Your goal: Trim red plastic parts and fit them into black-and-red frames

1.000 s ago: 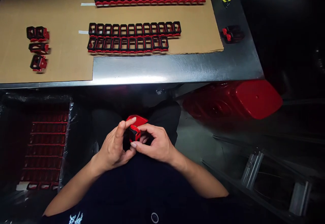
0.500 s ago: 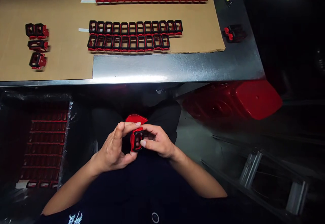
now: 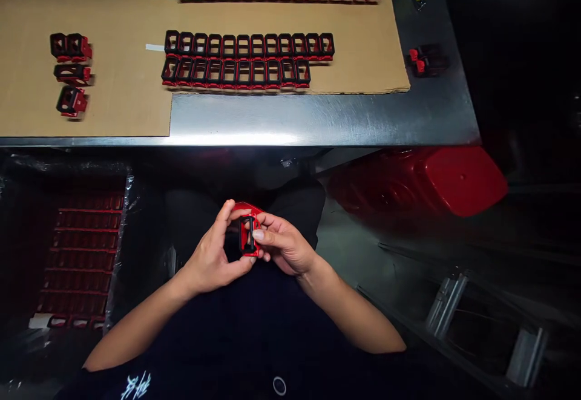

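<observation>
A small red and black rectangular frame part (image 3: 247, 236) is held up in front of my chest, its open window facing me. My left hand (image 3: 213, 258) grips it from the left, thumb at its lower edge and index finger at its top. From the right, my right hand (image 3: 285, 244) pinches its side, with the thumb on the front and fingers behind. Beyond the hands shows part of a red seat (image 3: 242, 206) between the dark-clad legs. The part's rear side is hidden.
Rows of similar parts (image 3: 242, 47) stand on cardboard (image 3: 127, 85) over a metal table (image 3: 308, 118). Several more sit at left, and others (image 3: 426, 61) at right. A plastic-lined box (image 3: 129, 206) holds stacked parts at lower left. A red stool (image 3: 422, 179) and a metal ladder-like frame (image 3: 447, 306) are at right.
The part has been turned so its window faces me more squarely, and lifted slightly. Both hands have shifted up with it. The whole view has moved a little.
</observation>
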### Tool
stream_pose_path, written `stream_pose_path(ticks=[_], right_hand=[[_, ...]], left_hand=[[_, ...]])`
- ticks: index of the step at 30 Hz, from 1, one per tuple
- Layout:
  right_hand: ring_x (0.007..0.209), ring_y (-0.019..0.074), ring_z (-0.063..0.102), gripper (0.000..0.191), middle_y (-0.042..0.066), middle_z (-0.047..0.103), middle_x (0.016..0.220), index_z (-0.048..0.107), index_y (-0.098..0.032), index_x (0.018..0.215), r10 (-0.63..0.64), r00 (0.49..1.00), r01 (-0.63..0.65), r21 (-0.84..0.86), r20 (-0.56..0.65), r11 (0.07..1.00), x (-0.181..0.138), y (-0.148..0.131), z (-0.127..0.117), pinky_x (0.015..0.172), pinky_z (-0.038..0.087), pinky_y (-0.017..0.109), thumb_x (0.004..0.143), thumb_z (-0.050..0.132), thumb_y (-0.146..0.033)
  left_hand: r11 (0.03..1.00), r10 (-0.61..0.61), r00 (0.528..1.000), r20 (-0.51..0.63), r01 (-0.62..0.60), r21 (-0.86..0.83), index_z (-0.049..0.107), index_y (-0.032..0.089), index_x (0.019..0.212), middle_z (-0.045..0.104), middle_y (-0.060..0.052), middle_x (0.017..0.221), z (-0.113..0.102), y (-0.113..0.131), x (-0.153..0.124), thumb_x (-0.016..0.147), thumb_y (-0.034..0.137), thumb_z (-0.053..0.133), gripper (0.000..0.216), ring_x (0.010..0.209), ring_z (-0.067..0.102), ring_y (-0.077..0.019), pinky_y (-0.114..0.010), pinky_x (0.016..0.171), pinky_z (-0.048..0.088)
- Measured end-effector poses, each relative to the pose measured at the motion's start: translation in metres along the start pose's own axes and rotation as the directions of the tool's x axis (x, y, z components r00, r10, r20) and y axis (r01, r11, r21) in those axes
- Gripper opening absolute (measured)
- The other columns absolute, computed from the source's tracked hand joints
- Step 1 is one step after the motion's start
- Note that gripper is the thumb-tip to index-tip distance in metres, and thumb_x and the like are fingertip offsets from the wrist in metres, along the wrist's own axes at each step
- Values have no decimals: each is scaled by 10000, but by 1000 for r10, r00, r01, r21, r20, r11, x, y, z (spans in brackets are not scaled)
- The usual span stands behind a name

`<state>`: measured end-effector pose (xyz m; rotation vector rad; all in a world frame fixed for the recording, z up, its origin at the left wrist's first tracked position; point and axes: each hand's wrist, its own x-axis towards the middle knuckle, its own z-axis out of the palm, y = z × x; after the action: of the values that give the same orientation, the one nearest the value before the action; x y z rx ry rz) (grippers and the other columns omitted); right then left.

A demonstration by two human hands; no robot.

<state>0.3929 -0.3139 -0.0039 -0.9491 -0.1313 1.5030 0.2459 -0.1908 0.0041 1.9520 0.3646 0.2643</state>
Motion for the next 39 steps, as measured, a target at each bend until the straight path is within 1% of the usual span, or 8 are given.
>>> stream_pose_path(ticks=[3,7,10,14,17,20,26,39], right_hand=[[591,98,609,164,-2,692,762,714,-187,877,-254,966,254,-410,58,876,-6,-10,1,522,473,199,801,803,-303],[803,166,683,146,38,753,913,784,-228,970,-542,722,567,-816,429,109,-14,-22,3,716,537,290,892,685,-156],[854,180,695,183,47,771,991,777,-236,1016,-578,620,575,-808,531,-125,-15,-25,4,744,557,304,909,659,-146],[889,187,714,223,83,763,1027,746,-185,1051,-666,698,510,-835,263,205,-16,-25,9,785,581,315,875,627,-114],[723,162,707,191,69,770,884,738,-156,1027,-481,876,356,-735,46,578,-18,-26,15,632,560,265,859,660,-204],[694,164,704,205,56,778,828,760,-156,983,-301,953,209,-643,-35,737,-18,-26,21,619,547,257,826,701,-273],[668,166,693,171,46,775,769,800,-156,870,-256,955,97,-655,-152,750,-17,-28,25,627,516,257,787,709,-274],[623,145,655,111,20,761,711,796,-165,753,-274,948,77,-723,-160,686,-15,-29,29,581,467,235,757,721,-246]], left_hand=[[973,-39,995,90,58,-221,211,325,1589,448,-157,1558,-3,-7,-1,840,246,718,908,1375,530,-315,-492,1078,516],[829,-93,977,190,182,-530,478,293,1465,591,-146,1436,-6,-11,-1,882,354,707,630,1277,626,-300,-427,1036,555],[834,-57,996,68,85,-545,522,282,1405,607,-145,1412,-3,-12,-1,812,284,793,651,1299,610,-285,-399,1055,543],[901,66,986,-151,-124,-417,442,298,1449,521,-152,1486,2,-14,-4,781,158,800,771,1320,589,-259,-372,1010,576],[940,153,966,-210,-208,-272,290,283,1555,516,-172,1477,2,-18,-7,798,156,782,912,1304,597,-250,-379,995,588],[946,300,923,-240,-320,-48,298,219,1565,554,-181,1425,1,-21,-6,774,139,795,938,1286,596,-264,-435,1037,565],[835,539,821,-188,-490,251,339,128,1543,588,-217,1364,-3,-17,0,723,48,798,944,1241,608,-295,-468,978,593],[716,649,749,-134,-542,440,393,120,1502,669,-210,1262,-5,-8,3,724,36,774,870,1177,667,-297,-470,929,601]])
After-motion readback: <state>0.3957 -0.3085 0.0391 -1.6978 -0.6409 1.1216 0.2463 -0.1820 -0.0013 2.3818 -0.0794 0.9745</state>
